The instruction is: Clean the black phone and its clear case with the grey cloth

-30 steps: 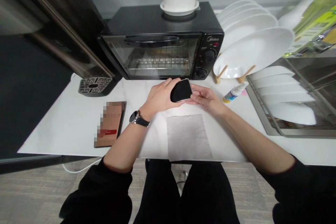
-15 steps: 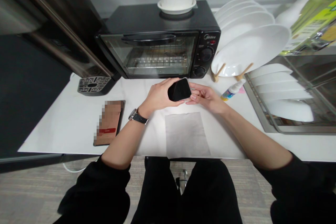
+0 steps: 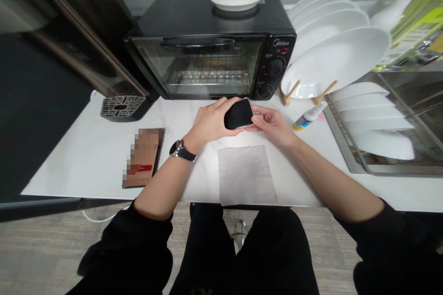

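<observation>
A person's bare hands meet over a white counter point(image 3: 69, 161), holding a glossy black-screened, round-cornered phone point(image 3: 239, 115) between them in front of a black metal toaster oven point(image 3: 207, 16). The left hand point(image 3: 213, 121) curls around the phone's left end, hiding it; the right hand point(image 3: 273, 124) pinches the right edge, thumb uppermost. The phone's long axis appears to run from hand to hand, its right end tipped slightly toward the oven. Both hands are on it, the left covering more. Whether its underside touches the counter cannot be told. A flat grey rectangular cloth point(image 3: 246, 175) lies on the person's side of the phone; a small white-topped spray bottle point(image 3: 309, 117) is just beyond the right hand.
</observation>
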A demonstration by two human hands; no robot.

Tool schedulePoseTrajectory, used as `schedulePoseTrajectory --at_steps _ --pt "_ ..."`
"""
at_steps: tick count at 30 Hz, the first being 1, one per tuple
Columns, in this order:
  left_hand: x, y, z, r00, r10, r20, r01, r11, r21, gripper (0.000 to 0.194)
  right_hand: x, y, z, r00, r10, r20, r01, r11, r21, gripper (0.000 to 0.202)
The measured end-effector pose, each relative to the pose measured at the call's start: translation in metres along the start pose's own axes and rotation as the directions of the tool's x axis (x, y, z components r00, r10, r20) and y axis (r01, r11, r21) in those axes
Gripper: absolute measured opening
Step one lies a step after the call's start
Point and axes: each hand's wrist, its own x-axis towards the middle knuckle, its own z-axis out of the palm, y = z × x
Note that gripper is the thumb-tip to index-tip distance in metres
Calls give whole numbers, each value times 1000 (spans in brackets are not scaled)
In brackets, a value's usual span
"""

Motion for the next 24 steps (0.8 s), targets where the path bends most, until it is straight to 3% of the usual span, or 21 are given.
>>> schedulePoseTrajectory --at_steps 8,24 --pt "-2 8 -3 999 4 -34 0 994 106 87 1 2 0 999 -6 46 4 999 33 67" --pt "0 -8 3 991 107 -74 -117 983 -141 91 -3 -4 -2 984 -52 169 45 998 42 58"
